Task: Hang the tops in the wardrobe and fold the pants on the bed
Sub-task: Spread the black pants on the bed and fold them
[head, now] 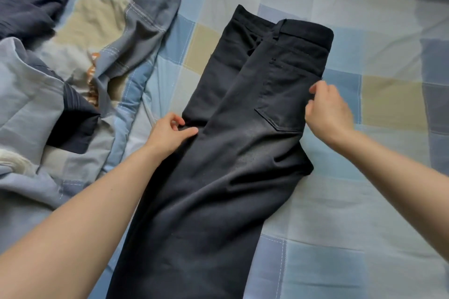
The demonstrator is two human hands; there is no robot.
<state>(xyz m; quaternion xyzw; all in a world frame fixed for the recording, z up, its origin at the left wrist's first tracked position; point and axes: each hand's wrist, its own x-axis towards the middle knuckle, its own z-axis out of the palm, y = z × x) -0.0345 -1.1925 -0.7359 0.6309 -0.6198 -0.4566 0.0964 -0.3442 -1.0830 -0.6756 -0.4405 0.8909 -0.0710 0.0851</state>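
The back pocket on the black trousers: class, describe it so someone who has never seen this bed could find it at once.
Start from the checked bedsheet and find the black trousers lying lengthwise down its middle, waistband farthest away. Below the waistband, on the side by the right hand, sits the back pocket. Its stitched outline ending in a pointed bottom edge marks it out from the plain cloth around it.
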